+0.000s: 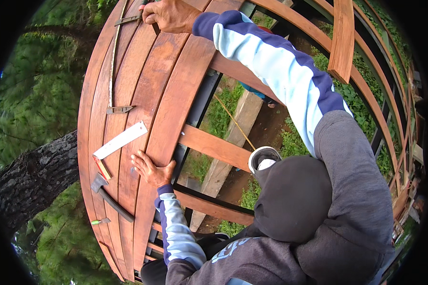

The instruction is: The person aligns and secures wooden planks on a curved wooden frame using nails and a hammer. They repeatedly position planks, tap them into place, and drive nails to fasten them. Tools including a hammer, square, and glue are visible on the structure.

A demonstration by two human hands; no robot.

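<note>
My right hand reaches to the top of the view. Its fingers are curled round the dark handle end of a bar clamp, whose long thin bar lies across reddish-brown wooden boards. My left hand rests flat on the boards with fingers spread, holding nothing. Just beyond it lies a try square with a silver blade and a reddish handle. A hatchet with a dark handle lies nearer, to the left. Beside it is a small green-handled blade.
Right of the boards the frame is open, with wooden crosspieces and dark metal bars over soil and plants. A concrete beam runs below. One loose plank lies at upper right. A tree trunk stands beyond the left edge.
</note>
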